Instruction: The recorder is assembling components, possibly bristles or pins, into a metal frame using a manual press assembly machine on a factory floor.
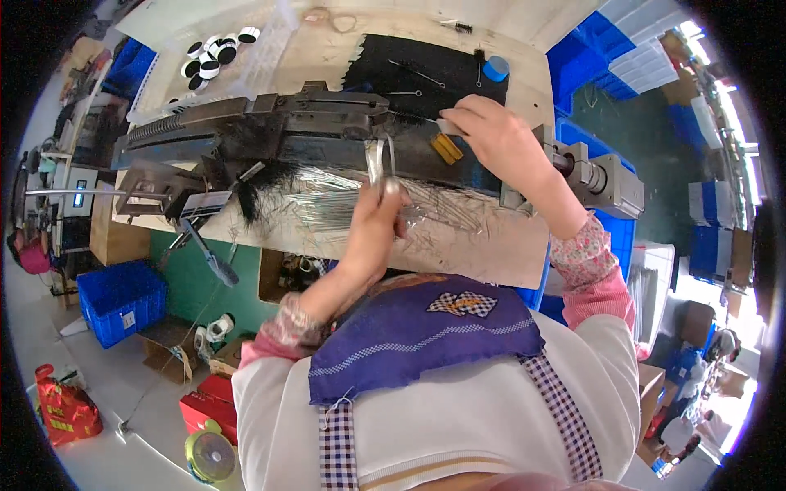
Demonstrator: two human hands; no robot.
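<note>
While the left hand [378,214] pinches a thin clear strip [381,159] upright at the machine's [270,131] near edge, the right hand [491,135], fingers closed on a small pale piece [449,127], sits right of and slightly beyond it.

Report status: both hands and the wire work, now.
Left hand pinching thin wire strands upright. Right hand pressing a small pale piece on the dark machine. Loose wires piled on the bench; nothing blocking.
</note>
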